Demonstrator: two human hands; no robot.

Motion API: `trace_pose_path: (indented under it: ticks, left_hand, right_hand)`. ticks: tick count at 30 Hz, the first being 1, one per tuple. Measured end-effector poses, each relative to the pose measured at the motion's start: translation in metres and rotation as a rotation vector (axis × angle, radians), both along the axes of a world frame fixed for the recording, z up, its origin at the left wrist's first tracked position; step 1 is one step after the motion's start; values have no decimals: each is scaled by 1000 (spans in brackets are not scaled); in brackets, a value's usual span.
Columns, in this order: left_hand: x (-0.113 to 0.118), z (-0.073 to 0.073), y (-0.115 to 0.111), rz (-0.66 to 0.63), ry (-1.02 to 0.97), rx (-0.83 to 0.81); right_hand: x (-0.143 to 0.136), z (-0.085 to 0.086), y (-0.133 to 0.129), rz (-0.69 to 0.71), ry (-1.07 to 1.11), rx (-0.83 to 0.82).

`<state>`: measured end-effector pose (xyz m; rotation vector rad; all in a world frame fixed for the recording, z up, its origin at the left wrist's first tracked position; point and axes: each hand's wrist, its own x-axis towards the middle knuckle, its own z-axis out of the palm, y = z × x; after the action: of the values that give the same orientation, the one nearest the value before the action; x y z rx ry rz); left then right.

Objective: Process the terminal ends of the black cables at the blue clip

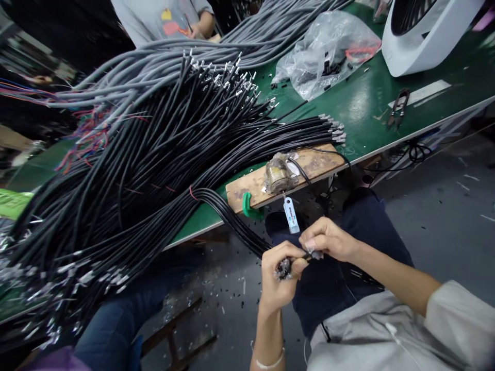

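Note:
My left hand is wrapped round the end of a bundle of black cables, over my lap. The bundle runs back over the table edge, and a red tie holds it together there. Close beside it, my right hand pinches the end of one cable drawn out from the bundle; the fingers partly hide that tip. Just beyond my hands, a small motor sits on a wooden board. A light blue printed strip sticks out from its shaft toward me.
A large heap of black cables and grey cables covers the left of the green table. A green clamp grips the board. Further right are a plastic bag, snips and a white fan-like appliance. A person sits opposite.

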<state>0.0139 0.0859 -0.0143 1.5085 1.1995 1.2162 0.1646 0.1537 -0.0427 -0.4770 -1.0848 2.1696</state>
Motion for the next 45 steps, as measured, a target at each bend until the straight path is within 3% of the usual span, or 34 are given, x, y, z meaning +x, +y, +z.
trace_pose_path:
  ticks: [5,10,14,21,27,31,36,39,42,45]
  left_hand:
    - [2,-5,-4,88,-2,72]
    - [0,-12,-1,196,-121,79]
    - [2,-17,6,229,-118,46]
    - [6,-14,12,211,-69,-30]
    - [6,-8,5,191,-10,14]
    - [5,-4,2,121,38,77]
    - [4,-8,-5,115,-48,120]
    - [5,-13,-10,169,-79,-19]
    - [7,-11,-12,165,-31,-146]
    - [5,-3,-12,70,103,-164]
  right_hand:
    - [-1,14,35,-275,-158,17]
    - [-19,32,44,-161,-152,-34]
    - [-27,36,39,-158,-41,-151]
    - [-28,22,38,-115,74,-234]
    - [-1,-3,30,-186,-14,-253]
    - [20,-3,16,-193,-195,-47]
    - [33,13,1,-263,-370,206]
    - [31,22,-8,-360,-445,539]
    - [18,25,-20,-348,-434,937]
    - [3,22,-29,-413,-332,1083]
